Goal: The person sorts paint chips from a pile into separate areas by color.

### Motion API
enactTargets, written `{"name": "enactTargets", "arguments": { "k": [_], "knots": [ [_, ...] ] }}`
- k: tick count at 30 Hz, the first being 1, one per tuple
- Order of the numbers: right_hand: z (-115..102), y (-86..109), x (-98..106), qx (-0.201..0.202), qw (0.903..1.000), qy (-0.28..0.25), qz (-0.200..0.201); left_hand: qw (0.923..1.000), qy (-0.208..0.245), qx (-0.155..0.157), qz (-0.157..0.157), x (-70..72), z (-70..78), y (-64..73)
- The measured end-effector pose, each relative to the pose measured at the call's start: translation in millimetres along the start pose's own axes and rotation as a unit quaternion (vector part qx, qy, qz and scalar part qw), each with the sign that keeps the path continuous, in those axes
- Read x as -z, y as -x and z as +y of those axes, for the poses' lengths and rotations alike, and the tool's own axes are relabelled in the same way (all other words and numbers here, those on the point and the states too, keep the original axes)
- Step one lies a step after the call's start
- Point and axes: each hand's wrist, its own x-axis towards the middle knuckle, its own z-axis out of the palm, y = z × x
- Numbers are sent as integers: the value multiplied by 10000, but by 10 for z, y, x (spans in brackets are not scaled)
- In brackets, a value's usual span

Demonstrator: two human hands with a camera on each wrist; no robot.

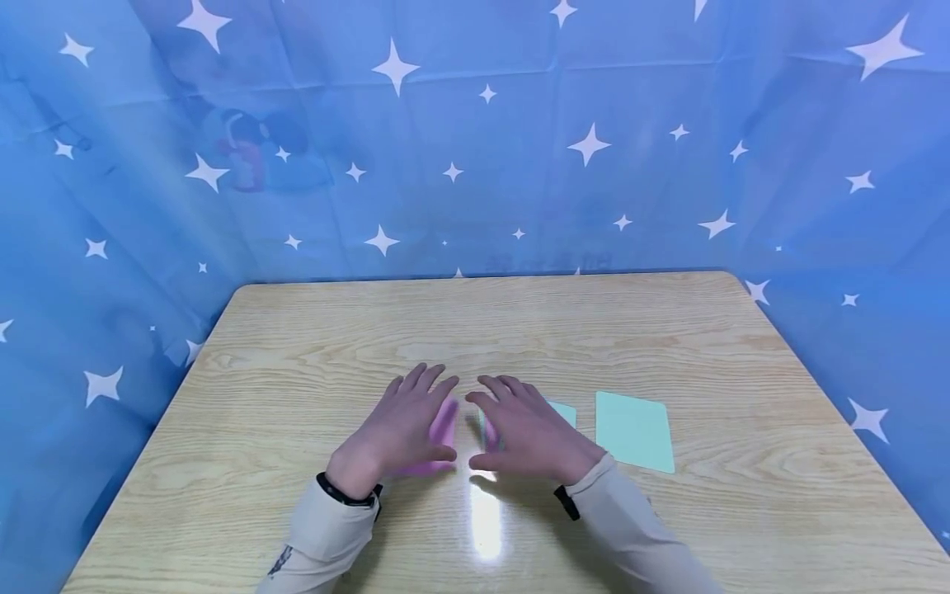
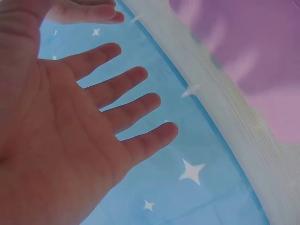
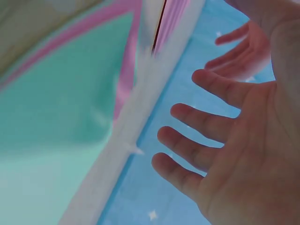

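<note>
My left hand hovers palm down over a pink sheet, fingers spread and holding nothing. Alongside it, my right hand is held above a mint-green sheet, its fingers apart and free too. In the right wrist view, that green sheet shows a pink border; the right hand covers much of it in the head view. Purple-pink surface appears beyond the left fingers in the left wrist view. To the right lies a separate mint-green square, untouched.
A light wood-grain table carries the sheets. Behind and around it hangs a blue cloth with white stars. Light reflects off the tabletop between the forearms. Each wrist wears a dark band.
</note>
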Motion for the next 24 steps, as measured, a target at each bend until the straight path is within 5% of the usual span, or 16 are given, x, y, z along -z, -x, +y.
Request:
{"name": "enactTargets", "arguments": {
  "k": [10,18,24],
  "knots": [
    [283,296,138,-471,9988,120,43,9993,-78,-342,-161,-54,376,-219],
    [424,462,123,-373,9988,271,182,9980,-315,-461,-309,-151,607,-379],
    [519,584,57,-466,9988,90,-91,9956,-517,-587,-525,-294,699,-443]
  ]
}}
